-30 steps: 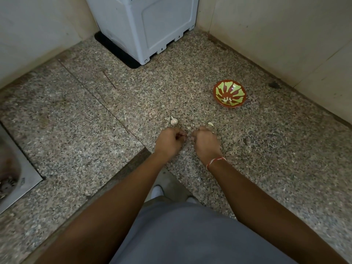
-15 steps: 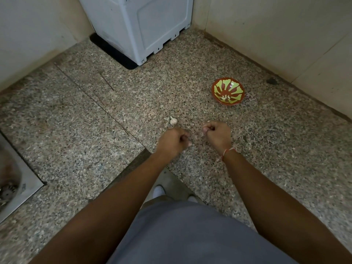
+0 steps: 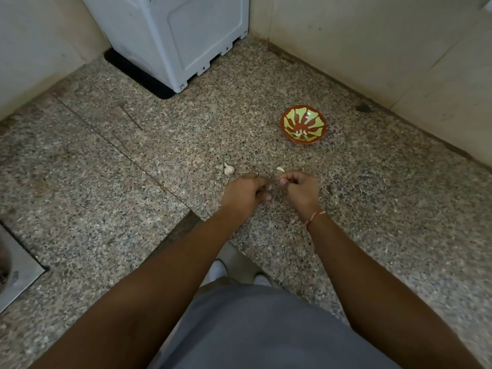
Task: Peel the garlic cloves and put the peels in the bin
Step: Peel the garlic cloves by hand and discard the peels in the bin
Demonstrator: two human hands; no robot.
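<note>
**Desk:** Counter first, then down in size. What does the picture hold?

**Photographer:** Speckled granite counter [image 3: 372, 209] fills the shot, running into a tiled corner. A white appliance [image 3: 170, 35] stands at the back, with a steel sink [image 3: 16, 275] at the far left edge. A red-and-green bowl [image 3: 303, 123] sits well beyond the hands with pale pieces in it, peeled cloves by my guess. No bin is in view.

**Desk:** And the hands?

**Photographer:** The left hand [image 3: 246, 194] and right hand [image 3: 299, 189] meet just above the stone, fingers curled, their tips pinching toward each other. Whatever lies between them is too small to make out; I judge it a clove being stripped, one hand steadying, the other pulling skin. A garlic bulb [image 3: 228, 169] lies just beyond the left hand, and a loose clove [image 3: 280, 169] sits by the right fingertips, both kept within easy reach.

**Desk:** What differs from half a second ago?

**Photographer:** Then the fists stood apart with a gap of stone between them. Now they have closed up, nearly touching. The bulb and bowl have not moved.
</note>
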